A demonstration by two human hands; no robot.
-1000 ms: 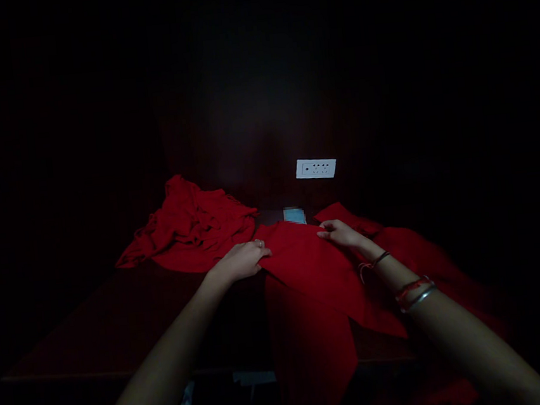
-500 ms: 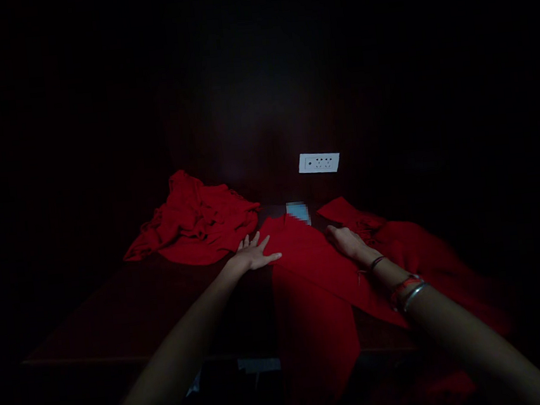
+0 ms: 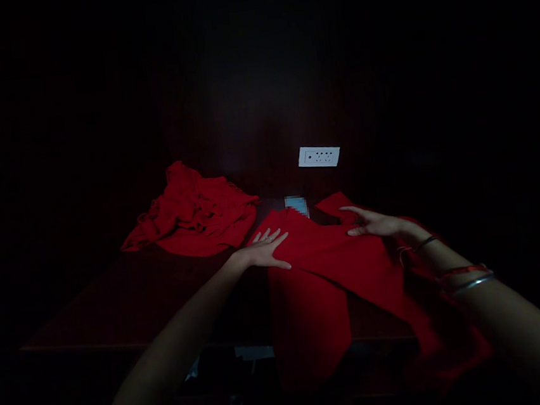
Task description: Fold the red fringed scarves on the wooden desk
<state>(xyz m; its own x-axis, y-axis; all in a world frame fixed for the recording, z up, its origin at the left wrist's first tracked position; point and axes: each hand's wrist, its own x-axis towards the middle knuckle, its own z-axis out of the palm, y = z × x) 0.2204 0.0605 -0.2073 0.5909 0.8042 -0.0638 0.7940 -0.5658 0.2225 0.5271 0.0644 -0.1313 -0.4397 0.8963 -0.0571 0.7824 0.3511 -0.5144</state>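
Note:
A large piece of red cloth (image 3: 322,248) lies on the dark table (image 3: 117,306), part of it hanging over the front edge. My left hand (image 3: 266,250) rests on the cloth's left side with its fingers spread. Toward the cloth's right side is my right hand (image 3: 372,223), thumb and fingers apart; whether it presses on the cloth or hovers just over it I cannot tell. More red fabric falls in folds beneath my right forearm. A crumpled heap of red cloth (image 3: 199,215) with thin strands at its edge sits at the back left.
A white socket plate (image 3: 319,156) is fixed on the dark wall behind the table. Below it, a pale blue blurred item (image 3: 296,206) lies at the table's back. Dim objects show under the table's front edge. The surroundings are very dark.
My right hand has moved to the right and its fingers have opened out. The cloth's right part now lies spread further and flatter. My left hand has shifted slightly right onto the cloth.

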